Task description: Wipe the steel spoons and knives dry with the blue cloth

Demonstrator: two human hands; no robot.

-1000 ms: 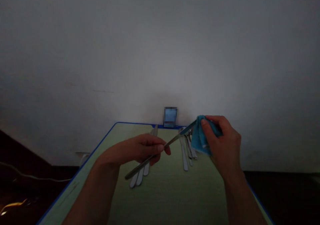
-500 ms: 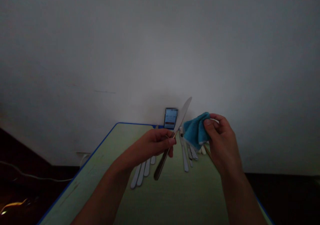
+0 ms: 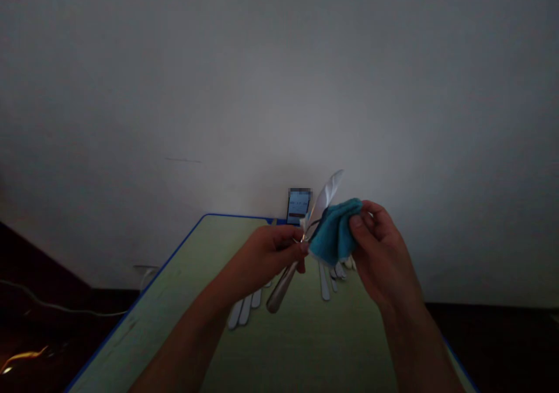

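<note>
Pinched in my left hand (image 3: 276,246) is a shiny table knife (image 3: 282,288), tilted, its blade pointing up and to the right and its handle down and to the left. My right hand (image 3: 382,244) is closed on the upper right corner of a small blue cloth (image 3: 338,236). The cloth hangs in folds close beside the blade, overlapping its lower part in view; I cannot tell whether they touch. Below my left hand lie several knives (image 3: 245,308), their blades hidden behind it. More cutlery (image 3: 324,282) lies behind the cloth, partly covered.
A phone (image 3: 299,204) with a lit screen stands against the wall (image 3: 279,90) at the back of the pale green table (image 3: 288,352), which has a blue edge. A white cable (image 3: 65,310) runs at the left beyond the table.
The cloth in my right hand has moved left, closer to the knife. The knife has turned slightly, so its blade shows broader and brighter.
</note>
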